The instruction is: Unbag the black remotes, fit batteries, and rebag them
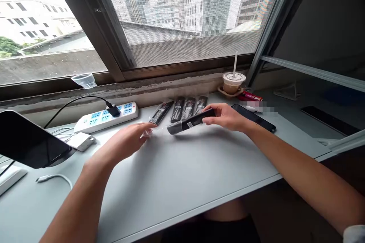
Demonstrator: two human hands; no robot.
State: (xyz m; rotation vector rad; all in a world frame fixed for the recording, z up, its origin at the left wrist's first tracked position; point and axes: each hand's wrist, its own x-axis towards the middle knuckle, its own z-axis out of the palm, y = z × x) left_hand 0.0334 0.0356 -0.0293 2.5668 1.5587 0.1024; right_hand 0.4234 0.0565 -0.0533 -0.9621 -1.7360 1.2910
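My right hand (224, 117) grips one end of a long black packet (190, 122) with a small white label, holding it tilted just above the desk. My left hand (131, 138) is closed on a crinkled clear plastic wrapper (147, 133), left of the packet's free end. Behind my left fingertips lies a black plastic-wrapped packet (161, 114). Further similar wrapped packets (188, 109) lie side by side near the wall, partly behind the held one. What is inside the packets I cannot make out.
A white power strip (108, 115) with a black plug stands at the back left, near a white charger (82, 141) and a dark tablet (31, 140). A lidded drink cup (234, 82) and a phone (253, 117) are at the right. The desk's front edge (199, 205) runs below.
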